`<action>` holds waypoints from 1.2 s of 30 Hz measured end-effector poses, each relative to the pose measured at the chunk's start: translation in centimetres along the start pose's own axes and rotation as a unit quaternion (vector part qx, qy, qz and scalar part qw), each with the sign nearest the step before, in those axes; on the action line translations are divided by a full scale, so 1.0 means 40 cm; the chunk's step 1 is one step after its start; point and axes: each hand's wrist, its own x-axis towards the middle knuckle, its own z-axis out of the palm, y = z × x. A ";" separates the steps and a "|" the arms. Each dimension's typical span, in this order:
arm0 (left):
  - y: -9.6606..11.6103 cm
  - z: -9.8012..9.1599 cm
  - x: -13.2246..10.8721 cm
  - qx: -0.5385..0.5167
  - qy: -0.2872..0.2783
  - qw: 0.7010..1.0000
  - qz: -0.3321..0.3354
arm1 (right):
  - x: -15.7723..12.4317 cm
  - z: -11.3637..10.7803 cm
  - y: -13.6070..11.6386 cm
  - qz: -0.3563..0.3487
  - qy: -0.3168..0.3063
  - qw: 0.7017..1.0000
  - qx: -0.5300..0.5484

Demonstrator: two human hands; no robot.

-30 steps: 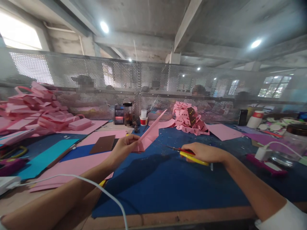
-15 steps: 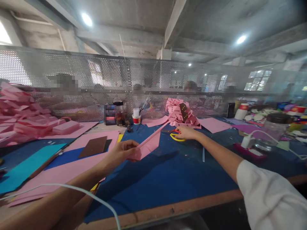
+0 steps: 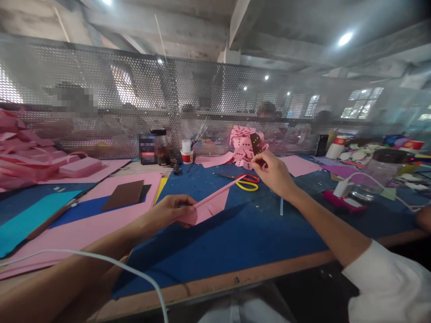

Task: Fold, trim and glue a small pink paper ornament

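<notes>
In the head view my left hand pinches a folded piece of pink paper by its near end, above the blue tabletop. The paper slants up and away to a narrow tip that overlaps the scissors. Those scissors, with red and yellow handles, lie on the table. Just beyond and right of them is my right hand, raised with thumb and fingertips together. What they hold, if anything, is too small to make out. Close behind the fingertips stands a heap of pink paper pieces with dark dots.
Pink sheets, a brown card and a turquoise strip lie left. At the back stand a dark-lidded jar and a red-and-white cup. A magenta box with a white plug sits right. A white cable crosses near my left arm.
My right hand has let go of the scissors and lifted up and slightly right, its fingers now pinched. The scissors stay on the table. My left hand keeps hold of the pink paper.
</notes>
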 end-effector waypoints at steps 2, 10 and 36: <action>0.000 0.001 0.001 0.016 -0.011 1.000 0.001 | -0.032 -0.013 -0.067 -0.062 -0.018 0.997 0.033; 0.005 0.011 -0.005 0.149 -0.034 0.987 0.050 | -0.105 0.071 -0.147 -0.130 -0.211 0.963 0.101; 0.018 0.076 -0.044 0.334 -0.050 0.894 0.296 | -0.132 0.110 -0.113 -0.137 -0.195 0.967 0.092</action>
